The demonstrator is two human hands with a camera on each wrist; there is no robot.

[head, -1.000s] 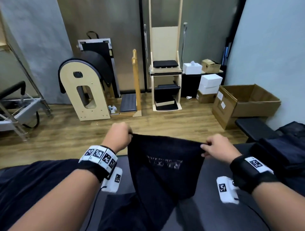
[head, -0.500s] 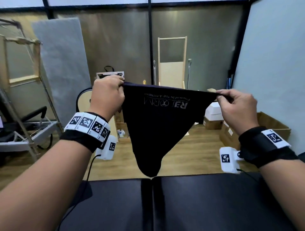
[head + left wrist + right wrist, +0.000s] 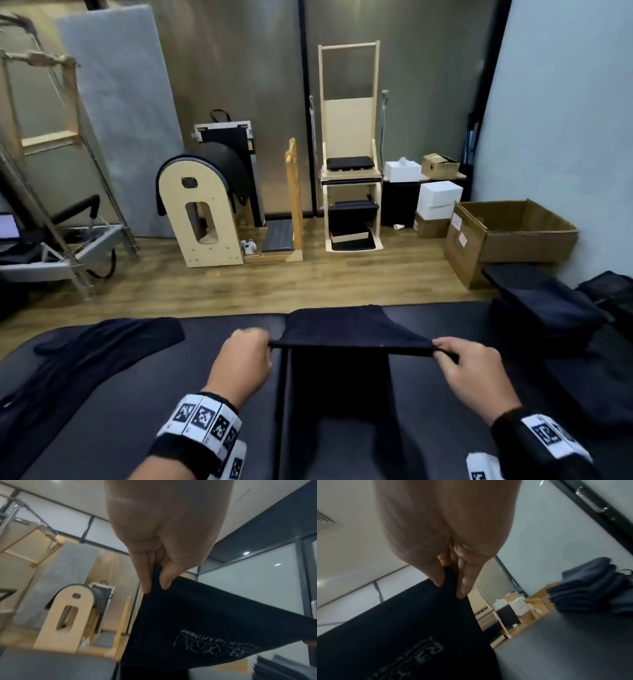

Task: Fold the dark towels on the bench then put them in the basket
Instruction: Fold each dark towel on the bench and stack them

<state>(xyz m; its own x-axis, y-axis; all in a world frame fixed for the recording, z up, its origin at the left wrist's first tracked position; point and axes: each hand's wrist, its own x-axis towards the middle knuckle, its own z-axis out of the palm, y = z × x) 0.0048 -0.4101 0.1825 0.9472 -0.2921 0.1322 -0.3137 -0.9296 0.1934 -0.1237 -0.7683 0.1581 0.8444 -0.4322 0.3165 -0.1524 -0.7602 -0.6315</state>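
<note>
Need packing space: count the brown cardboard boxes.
3: large open one by the right wall, small one on the black cabinet, another under white boxes. More may be hidden.

Two hands, my left hand (image 3: 241,363) and right hand (image 3: 474,371), on one dark towel (image 3: 346,330). One loose towel (image 3: 99,346) at 9 o'clock, one folded stack (image 3: 544,310) at 2. One open cardboard box (image 3: 513,233), two white boxes (image 3: 438,198).
</note>
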